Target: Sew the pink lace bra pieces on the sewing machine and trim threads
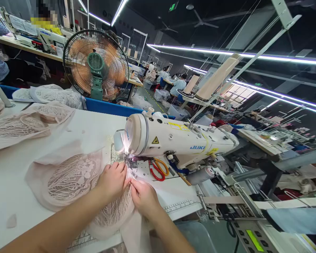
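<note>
A white sewing machine (168,135) with a lit needle area stands on the table. Pale pink lace fabric (76,175) with cup-like shapes lies at its left and runs up to the presser foot. My left hand (113,181) is on the fabric just before the needle, its fingers bent and closed on the cloth. Close beside it, my right hand (144,196) pinches the fabric edge between thumb and forefinger. The fingertips of both hands nearly meet. Scissors (158,170) with red and orange handles lie to the right of the needle, beneath the machine arm.
More lace pieces (28,123) lie on the table's left side. A large fan (96,66) stands behind the table's blue edge (107,107). A thread cone (202,175) lies by the machine's base. Measuring tape markings (180,206) run along the front edge. Other people sit farther back.
</note>
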Demonstrator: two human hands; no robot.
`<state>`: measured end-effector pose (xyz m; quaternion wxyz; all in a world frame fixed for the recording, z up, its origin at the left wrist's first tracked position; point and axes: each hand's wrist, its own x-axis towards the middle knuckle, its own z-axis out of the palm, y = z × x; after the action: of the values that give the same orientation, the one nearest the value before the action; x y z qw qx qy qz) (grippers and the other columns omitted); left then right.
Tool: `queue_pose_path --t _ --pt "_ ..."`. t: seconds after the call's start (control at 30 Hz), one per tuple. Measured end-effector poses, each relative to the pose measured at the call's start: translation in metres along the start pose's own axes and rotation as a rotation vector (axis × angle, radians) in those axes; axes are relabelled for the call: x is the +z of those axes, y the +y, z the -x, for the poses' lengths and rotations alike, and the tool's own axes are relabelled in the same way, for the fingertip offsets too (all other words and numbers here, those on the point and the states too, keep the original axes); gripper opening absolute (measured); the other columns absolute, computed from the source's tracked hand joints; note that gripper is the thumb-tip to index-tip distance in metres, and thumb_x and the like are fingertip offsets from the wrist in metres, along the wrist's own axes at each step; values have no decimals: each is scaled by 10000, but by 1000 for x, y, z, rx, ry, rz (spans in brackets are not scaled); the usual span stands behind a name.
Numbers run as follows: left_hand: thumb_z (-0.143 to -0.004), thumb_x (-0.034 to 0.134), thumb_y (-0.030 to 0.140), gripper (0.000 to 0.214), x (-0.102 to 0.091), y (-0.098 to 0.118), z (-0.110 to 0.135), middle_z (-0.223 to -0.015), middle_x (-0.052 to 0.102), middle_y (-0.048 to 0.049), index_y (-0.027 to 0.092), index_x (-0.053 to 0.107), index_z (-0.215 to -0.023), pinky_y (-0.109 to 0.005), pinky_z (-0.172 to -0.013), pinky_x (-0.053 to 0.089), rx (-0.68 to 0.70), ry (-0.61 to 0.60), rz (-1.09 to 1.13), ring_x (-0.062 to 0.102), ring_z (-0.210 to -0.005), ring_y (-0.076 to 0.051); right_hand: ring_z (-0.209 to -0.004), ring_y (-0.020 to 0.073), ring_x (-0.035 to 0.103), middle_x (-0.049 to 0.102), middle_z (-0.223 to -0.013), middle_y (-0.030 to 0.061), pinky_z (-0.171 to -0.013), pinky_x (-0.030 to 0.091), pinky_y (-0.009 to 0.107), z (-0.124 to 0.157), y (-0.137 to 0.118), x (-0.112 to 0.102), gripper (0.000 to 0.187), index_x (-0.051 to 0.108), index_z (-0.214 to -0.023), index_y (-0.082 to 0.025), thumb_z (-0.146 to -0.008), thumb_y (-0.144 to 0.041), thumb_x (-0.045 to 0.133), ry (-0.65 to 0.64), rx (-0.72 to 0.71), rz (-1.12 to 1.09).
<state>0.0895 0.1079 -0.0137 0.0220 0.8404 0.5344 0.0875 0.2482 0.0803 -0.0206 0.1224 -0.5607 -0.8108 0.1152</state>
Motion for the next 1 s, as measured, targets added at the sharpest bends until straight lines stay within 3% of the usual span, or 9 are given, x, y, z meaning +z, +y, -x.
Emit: queue_pose_path --t 0.67,0.83,1.0 --pt "-947 376 362 450 2 -6 -5 -1368 523 -114 108 540 -1280 -474 -950 411 -15 -17 -4 470 -1224 -310 -722 189 603 663 -783 59 -615 393 261 -5 -1 -3 347 666 -1101 -206 -876 -178 404 -13 35 11" --pt "-924 428 326 414 -4 -8 -3 -1376 515 -107 119 556 -1258 -476 -946 423 -17 -16 -26 487 -1215 -298 -865 204 639 700 -947 81 -737 448 271 -9 -1 -5 382 632 -1196 -189 -890 -180 403 -25 48 -10" --pt "-878 496 264 372 -12 -9 1 -1341 545 -129 119 583 -1209 -544 -958 404 -15 -26 -86 501 -1187 -311 -891 205 639 699 -965 69 -750 457 274 -7 -2 -9 369 626 -1206 -196 -889 -209 437 -42 56 -46"
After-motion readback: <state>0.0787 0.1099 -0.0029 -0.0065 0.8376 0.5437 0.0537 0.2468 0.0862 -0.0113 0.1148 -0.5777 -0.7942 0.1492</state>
